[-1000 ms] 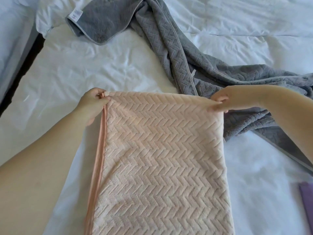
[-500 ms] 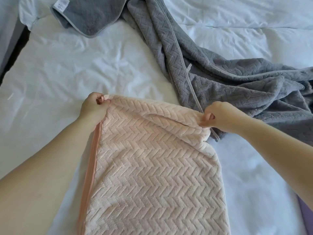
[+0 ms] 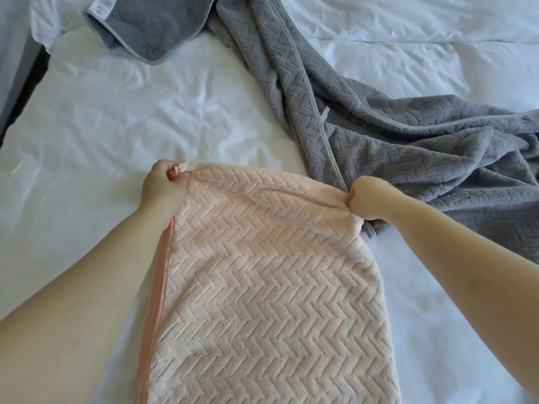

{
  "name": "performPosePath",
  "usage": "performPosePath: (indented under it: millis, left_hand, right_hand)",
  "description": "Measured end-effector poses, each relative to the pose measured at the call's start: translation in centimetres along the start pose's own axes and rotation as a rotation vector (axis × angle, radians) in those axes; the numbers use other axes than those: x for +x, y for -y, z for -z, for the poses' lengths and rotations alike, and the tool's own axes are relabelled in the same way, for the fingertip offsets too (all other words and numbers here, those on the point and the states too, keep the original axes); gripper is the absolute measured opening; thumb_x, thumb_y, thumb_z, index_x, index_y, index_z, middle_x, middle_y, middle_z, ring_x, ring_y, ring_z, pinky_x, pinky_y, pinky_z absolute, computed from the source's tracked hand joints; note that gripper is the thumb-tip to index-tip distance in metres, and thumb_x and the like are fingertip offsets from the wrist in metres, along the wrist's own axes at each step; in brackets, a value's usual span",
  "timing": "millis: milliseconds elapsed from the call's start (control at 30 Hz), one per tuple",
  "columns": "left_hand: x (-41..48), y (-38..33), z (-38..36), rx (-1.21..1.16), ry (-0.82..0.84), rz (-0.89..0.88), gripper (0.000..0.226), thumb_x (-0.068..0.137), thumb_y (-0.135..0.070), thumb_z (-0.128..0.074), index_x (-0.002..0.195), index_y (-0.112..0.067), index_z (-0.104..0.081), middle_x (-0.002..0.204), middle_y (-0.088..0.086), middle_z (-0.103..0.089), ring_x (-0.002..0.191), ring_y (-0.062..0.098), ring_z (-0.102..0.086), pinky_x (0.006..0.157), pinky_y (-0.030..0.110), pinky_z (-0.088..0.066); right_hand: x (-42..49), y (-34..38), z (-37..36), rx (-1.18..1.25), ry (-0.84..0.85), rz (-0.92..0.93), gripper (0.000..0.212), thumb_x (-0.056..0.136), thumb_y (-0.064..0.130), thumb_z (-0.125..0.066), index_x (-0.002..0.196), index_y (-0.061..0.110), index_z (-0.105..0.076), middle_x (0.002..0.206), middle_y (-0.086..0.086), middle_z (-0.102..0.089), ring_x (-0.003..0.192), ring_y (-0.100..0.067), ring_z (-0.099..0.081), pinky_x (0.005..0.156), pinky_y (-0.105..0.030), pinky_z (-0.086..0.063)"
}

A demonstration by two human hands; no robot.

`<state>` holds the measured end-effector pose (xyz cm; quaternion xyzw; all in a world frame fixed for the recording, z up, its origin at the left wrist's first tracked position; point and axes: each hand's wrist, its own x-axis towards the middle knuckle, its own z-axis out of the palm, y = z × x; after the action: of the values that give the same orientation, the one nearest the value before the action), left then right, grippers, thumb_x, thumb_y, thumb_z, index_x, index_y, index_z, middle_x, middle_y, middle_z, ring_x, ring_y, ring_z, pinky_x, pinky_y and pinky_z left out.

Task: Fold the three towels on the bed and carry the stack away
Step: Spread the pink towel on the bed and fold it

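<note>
- Evidently early: left grip (image 3: 162, 189) and right grip (image 3: 370, 196) each pinched a corner of the half-folded pink towel (image 3: 262, 287).
- Grey towel (image 3: 408, 141) lay crumpled, unfolded; no stack showed.

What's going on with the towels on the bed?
A person is folding the pink towel on the bed. The left hand pinches its far left corner, and the right hand grips the far right corner, so both hold the far edge. The grey towel lies crumpled and unfolded just beyond it.
</note>
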<state>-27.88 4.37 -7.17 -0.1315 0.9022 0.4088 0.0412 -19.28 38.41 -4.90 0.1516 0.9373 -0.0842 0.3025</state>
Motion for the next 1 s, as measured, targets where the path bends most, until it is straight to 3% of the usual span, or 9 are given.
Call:
performPosePath:
  millis: [100,167,267,400,467,533,633,833,1000]
  left_hand:
    - [0.8,-0.2,0.8,-0.029,0.043,0.034,0.021,0.090,-0.021,-0.059,0.110,-0.013,-0.059,0.098,0.003,-0.059,0.085,0.018,-0.054,0.072,0.026,-0.043]
    - [1.5,-0.7,1.6,-0.035,0.138,0.059,0.022,0.089,-0.020,-0.062,0.111,-0.013,-0.061,0.099,0.005,-0.059,0.085,0.018,-0.054,0.070,0.023,-0.041]
    - [2.2,-1.0,2.4,-0.040,0.200,0.080,0.021,0.089,-0.019,-0.062,0.109,-0.015,-0.062,0.100,0.006,-0.059,0.088,0.020,-0.054,0.077,0.029,-0.041]
    - [2.2,-0.6,2.7,-0.061,0.184,0.108,0.020,0.090,-0.018,-0.061,0.109,-0.011,-0.061,0.107,0.010,-0.061,0.093,0.021,-0.054,0.081,0.032,-0.043]
    - [2.2,-0.6,3.0,-0.057,0.202,0.135,0.026,0.091,-0.018,-0.060,0.114,-0.006,-0.059,0.117,0.016,-0.061,0.101,0.027,-0.058,0.095,0.041,-0.045]
    - [2.3,-0.7,3.3,-0.060,0.228,0.157,0.033,0.091,-0.019,-0.060,0.121,-0.006,-0.058,0.122,0.019,-0.060,0.109,0.031,-0.058,0.102,0.046,-0.044]
    - [2.4,-0.8,3.2,-0.057,0.234,0.161,0.030,0.090,-0.019,-0.061,0.117,-0.007,-0.059,0.120,0.020,-0.060,0.096,0.024,-0.054,0.089,0.037,-0.043]
    - [2.2,-0.9,2.9,-0.051,0.220,0.159,0.025,0.091,-0.019,-0.059,0.114,-0.011,-0.058,0.105,0.009,-0.058,0.093,0.022,-0.052,0.084,0.034,-0.041]
    - [2.1,-0.9,3.1,-0.027,0.219,0.128,0.020,0.090,-0.019,-0.061,0.109,-0.014,-0.059,0.101,0.007,-0.057,0.092,0.021,-0.052,0.083,0.033,-0.040]
  right_hand:
    - [-0.7,-0.8,2.6,-0.003,-0.029,0.060,0.025,0.099,0.031,-0.043,0.093,0.007,-0.049,0.089,-0.009,-0.054,0.065,-0.016,-0.050,0.051,-0.027,-0.038]
    - [-1.2,-1.6,5.2,-0.023,-0.043,0.101,0.026,0.099,0.031,-0.042,0.096,0.007,-0.052,0.105,-0.013,-0.051,0.079,-0.024,-0.057,0.064,-0.032,-0.047]
    - [-1.1,-2.2,8.2,0.167,-0.159,0.127,0.038,0.098,0.038,-0.044,0.094,0.003,-0.059,0.092,-0.015,-0.058,0.078,-0.029,-0.060,0.062,-0.035,-0.047]
    - [-0.7,-1.6,7.0,0.353,-0.188,0.186,0.022,0.095,0.034,-0.052,0.098,0.013,-0.060,0.092,-0.004,-0.059,0.081,-0.023,-0.055,0.062,-0.029,-0.040]
    - [-0.6,-1.7,5.8,0.294,-0.083,0.337,0.008,0.092,0.032,-0.057,0.095,0.025,-0.056,0.095,0.004,-0.060,0.087,-0.019,-0.058,0.066,-0.027,-0.041]
    - [-0.8,-1.8,5.7,0.252,0.069,0.445,0.015,0.089,0.033,-0.060,0.099,0.040,-0.051,0.098,0.017,-0.057,0.086,-0.007,-0.059,0.067,-0.019,-0.039]
    - [-1.0,-1.5,6.0,0.099,0.215,0.525,0.040,0.086,0.033,-0.065,0.117,0.050,-0.047,0.098,0.018,-0.054,0.079,0.001,-0.053,0.066,-0.015,-0.035]
    - [-1.2,-0.2,4.8,-0.052,0.218,0.588,0.058,0.085,0.024,-0.068,0.129,0.042,-0.035,0.093,0.009,-0.052,0.076,-0.007,-0.055,0.068,-0.026,-0.043]
    - [-1.0,-0.5,4.7,-0.478,0.209,0.404,0.079,0.066,0.067,-0.069,0.129,0.025,-0.044,0.115,0.000,-0.054,0.099,-0.025,-0.058,0.083,-0.039,-0.050]
